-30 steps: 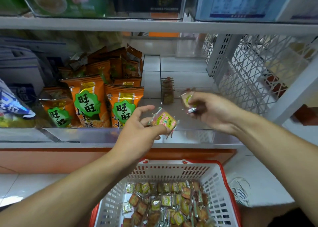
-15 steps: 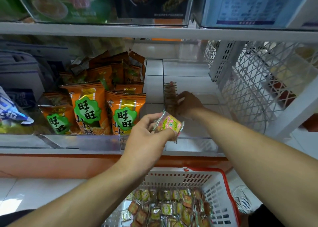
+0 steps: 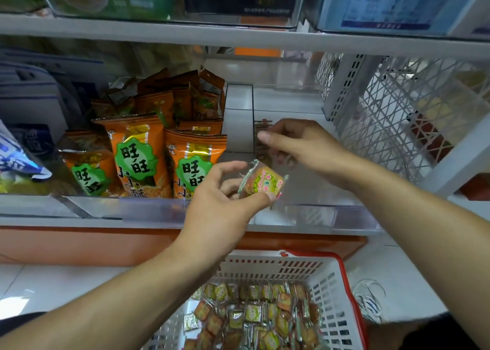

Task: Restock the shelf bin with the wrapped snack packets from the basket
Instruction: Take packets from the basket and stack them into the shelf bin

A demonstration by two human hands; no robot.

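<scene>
My left hand [image 3: 222, 201] pinches one wrapped snack packet [image 3: 263, 184] between thumb and fingers, just above the front wall of the clear shelf bin [image 3: 318, 214]. My right hand [image 3: 302, 145] is inside the bin with loosely extended fingers and nothing visible in it. Its fingertips are next to a short row of packets [image 3: 261, 127] standing against the bin's left wall. Below, a white basket with a red rim [image 3: 336, 278] holds several more wrapped packets [image 3: 252, 318].
Orange snack bags [image 3: 138, 158] fill the neighbouring bin on the left. A white mesh divider [image 3: 397, 111] closes the shelf on the right. The upper shelf board [image 3: 238, 36] hangs low over the bins. A blue bag [image 3: 16, 158] lies at far left.
My right hand carried a packet deep into the bin, left it at the standing row, and has drawn back a little, empty. My left hand has kept its packet near the bin front.
</scene>
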